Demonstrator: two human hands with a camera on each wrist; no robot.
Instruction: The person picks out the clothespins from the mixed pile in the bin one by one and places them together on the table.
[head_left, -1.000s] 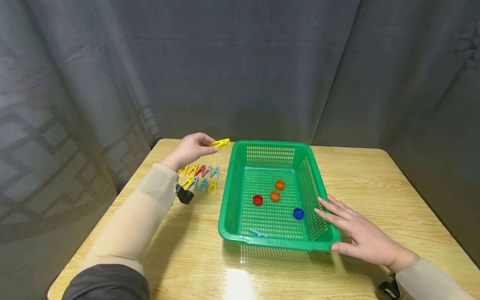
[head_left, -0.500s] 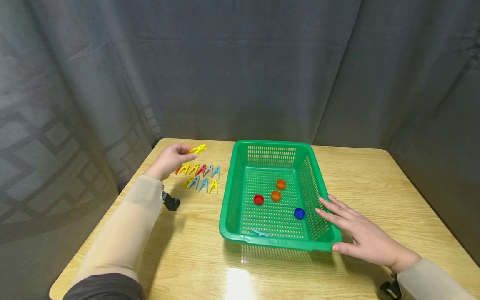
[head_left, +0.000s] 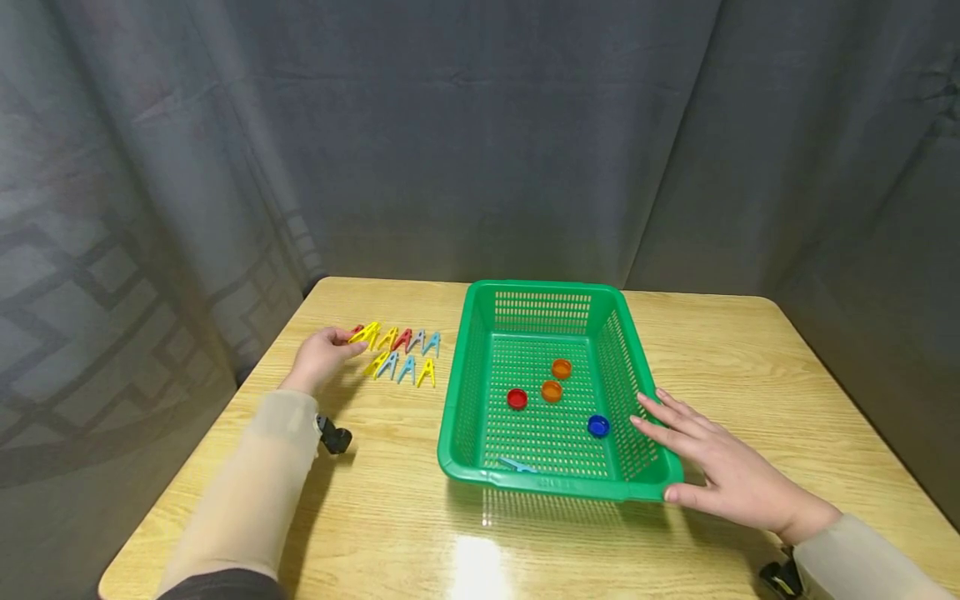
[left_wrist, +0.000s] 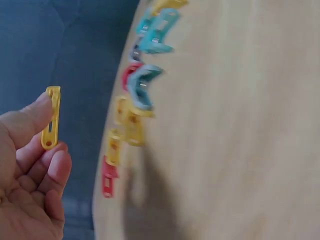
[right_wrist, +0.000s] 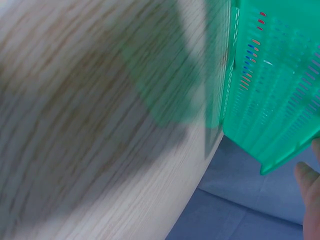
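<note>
My left hand (head_left: 321,360) pinches a yellow clothespin (left_wrist: 51,120) between thumb and fingers, low over the left end of a group of clothespins. That group lies in two rough rows left of the basket: a red clothespin (head_left: 402,340), a light blue clothespin (head_left: 407,369), a yellow clothespin (head_left: 427,373) and several more. Fingers spread, my right hand (head_left: 723,475) rests at the near right corner of the green basket (head_left: 555,485). In the right wrist view only some fingertips (right_wrist: 307,177) show beside the basket's rim.
Inside the basket lie a red cap (head_left: 517,399), two orange caps, one being the nearer orange cap (head_left: 551,392), a blue cap (head_left: 598,427) and a light blue clothespin (head_left: 517,465). Grey curtains (head_left: 480,142) hang behind the wooden table (head_left: 390,517) and along its sides.
My left hand has moved left and down with the yellow clothespin, from beside the basket's far left corner to the left end of the clothespin rows. My right hand has stayed in place.
</note>
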